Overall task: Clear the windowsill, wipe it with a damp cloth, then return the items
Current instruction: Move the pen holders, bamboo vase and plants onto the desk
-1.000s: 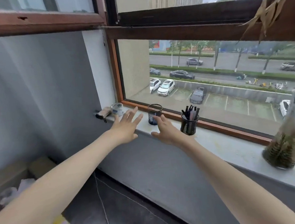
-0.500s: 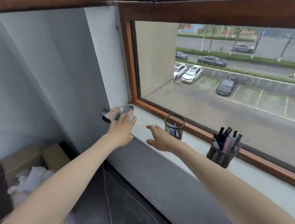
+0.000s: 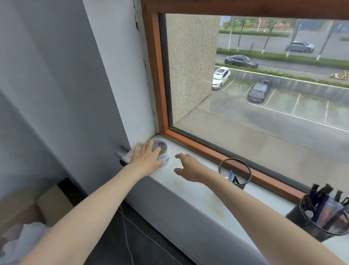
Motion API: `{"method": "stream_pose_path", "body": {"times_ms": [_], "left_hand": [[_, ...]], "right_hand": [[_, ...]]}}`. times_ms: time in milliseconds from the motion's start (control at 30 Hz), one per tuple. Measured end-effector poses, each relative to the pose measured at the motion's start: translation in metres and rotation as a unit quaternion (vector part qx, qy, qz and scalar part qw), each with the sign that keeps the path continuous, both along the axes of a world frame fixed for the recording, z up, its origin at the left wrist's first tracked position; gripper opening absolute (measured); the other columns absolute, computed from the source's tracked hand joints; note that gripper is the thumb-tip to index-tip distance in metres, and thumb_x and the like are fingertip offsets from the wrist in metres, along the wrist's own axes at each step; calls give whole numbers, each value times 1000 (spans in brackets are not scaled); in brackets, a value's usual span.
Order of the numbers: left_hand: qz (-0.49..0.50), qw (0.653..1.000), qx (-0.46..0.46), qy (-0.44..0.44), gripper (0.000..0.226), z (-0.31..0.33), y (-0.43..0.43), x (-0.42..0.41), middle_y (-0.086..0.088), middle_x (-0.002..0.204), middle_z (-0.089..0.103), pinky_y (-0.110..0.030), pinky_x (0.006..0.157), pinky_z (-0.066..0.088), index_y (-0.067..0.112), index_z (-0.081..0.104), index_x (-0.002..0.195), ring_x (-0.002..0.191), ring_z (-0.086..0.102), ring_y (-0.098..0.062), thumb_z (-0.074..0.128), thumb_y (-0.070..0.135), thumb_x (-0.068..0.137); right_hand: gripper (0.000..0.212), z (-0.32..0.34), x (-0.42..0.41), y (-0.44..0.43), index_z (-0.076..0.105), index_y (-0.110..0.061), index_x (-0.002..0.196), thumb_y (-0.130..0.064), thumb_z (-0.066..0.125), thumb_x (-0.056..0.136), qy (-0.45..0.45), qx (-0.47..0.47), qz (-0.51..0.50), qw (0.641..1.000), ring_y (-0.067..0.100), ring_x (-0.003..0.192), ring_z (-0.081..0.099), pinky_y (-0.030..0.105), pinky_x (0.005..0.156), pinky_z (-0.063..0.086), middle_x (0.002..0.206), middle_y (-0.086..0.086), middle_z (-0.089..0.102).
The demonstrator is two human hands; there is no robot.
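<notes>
A: Left hand (image 3: 148, 159)?
B: Laid over the small round white tin with a grey lid and blue label (image 3: 163, 152), palm down, fingers draped across the lid and down its near side. Touching, certainly; gripped or merely resting, impossible to tell.

A: Where exactly?
B: Far left end of the pale, stained stone windowsill (image 3: 198, 195), close to the corner where white wall meets brown wooden window frame (image 3: 157, 74). Just left of the tin, partly under the wrist, a beige patterned cloth-covered object on a grey handle (image 3: 127, 155), sticking out past the sill's edge.

A: And the right hand (image 3: 190, 168)?
B: Hovering just right of the tin, fingers spread and loosely curled, thumb low. Empty, touching nothing.

A: Rest of the sill?
B: Near the right forearm, a black wire-mesh cup (image 3: 235, 174), nearly empty, a blue item or two inside. Further right, well apart, a second black mesh pen holder packed with dark pens (image 3: 324, 216). Both close to the frame.

A: Below?
B: Dark tiled floor (image 3: 120, 242), a thin pale cable across it, cardboard boxes (image 3: 28, 210) with crumpled white material at far left.
</notes>
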State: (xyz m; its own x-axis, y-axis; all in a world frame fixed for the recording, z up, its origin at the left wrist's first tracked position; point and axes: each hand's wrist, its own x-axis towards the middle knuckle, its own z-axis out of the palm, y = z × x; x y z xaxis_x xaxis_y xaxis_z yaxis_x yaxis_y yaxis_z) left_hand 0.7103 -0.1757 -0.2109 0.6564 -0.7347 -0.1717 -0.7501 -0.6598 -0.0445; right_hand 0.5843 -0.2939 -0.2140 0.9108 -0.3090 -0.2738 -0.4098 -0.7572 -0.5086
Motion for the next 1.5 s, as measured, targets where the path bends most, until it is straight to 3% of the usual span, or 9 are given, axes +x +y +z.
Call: {"method": "stream_pose_path", "body": {"times_ms": [300,467,633,767,933,1100,1200,1367,1500], "left_hand": [[-53,996,-66,-21,21,-30,-17,24,-7,139,31,-38,104,20,9,58,106,126,27,-28,46,25,97],[-72,992,-92,-46,23,-36,-17,19,-5,117,47,-49,114,14,12,56,115,116,46,-27,49,10,93],[-100,982,-115,-106,34,-31,-11,2,-7,117,48,-48,110,25,10,56,116,121,45,-28,43,-4,89],[-130,961,-167,-179,28,-18,1,-29,-15,119,48,-56,102,35,7,65,98,118,41,-33,61,-9,75],[-126,943,-214,-221,28,-4,24,-93,-14,116,39,-60,92,43,7,63,77,114,36,-32,78,-8,58],[-36,949,-252,-188,23,-8,67,-167,-12,122,40,-45,85,51,7,61,79,105,42,-30,80,3,67],[65,950,-278,-126,10,-16,103,-207,-12,141,32,-49,85,49,5,58,88,111,46,-38,65,13,86],[235,932,-264,-78,23,-15,183,-268,-12,157,7,-35,71,45,11,56,96,94,61,-35,61,32,90],[300,929,-209,-56,33,-19,244,-303,-6,159,9,-38,78,48,12,54,100,100,62,-34,57,43,90]], "right_hand": [[55,-25,36,-8,24,-11,148,-25,45,98,19,18,-17,1000,28,125,43,35,95,41,144,14,35],[59,-29,39,-11,20,-10,148,-18,47,97,-25,35,-31,999,30,126,42,34,96,39,145,16,35],[79,-23,29,-11,2,-22,152,-8,50,92,-125,59,-30,990,35,130,37,39,103,36,153,12,21],[46,-12,5,-9,40,-16,133,-14,56,91,-132,1,-11,991,33,119,44,40,91,44,137,13,32],[28,-2,-43,0,53,-5,107,-22,65,87,-178,-10,-5,984,27,109,46,40,84,45,120,9,43],[28,0,-96,35,58,-5,100,-23,71,82,-198,12,28,980,24,102,49,37,81,44,113,8,47],[29,-4,-120,68,57,-6,99,-25,70,82,-207,5,68,976,25,101,49,37,77,45,113,7,45],[24,-12,-155,143,54,-9,95,-27,67,86,-215,6,177,960,24,103,47,33,70,43,113,5,44],[24,-18,-177,202,55,-8,96,-25,68,85,-206,15,246,947,24,105,47,38,76,49,117,5,44]]}}
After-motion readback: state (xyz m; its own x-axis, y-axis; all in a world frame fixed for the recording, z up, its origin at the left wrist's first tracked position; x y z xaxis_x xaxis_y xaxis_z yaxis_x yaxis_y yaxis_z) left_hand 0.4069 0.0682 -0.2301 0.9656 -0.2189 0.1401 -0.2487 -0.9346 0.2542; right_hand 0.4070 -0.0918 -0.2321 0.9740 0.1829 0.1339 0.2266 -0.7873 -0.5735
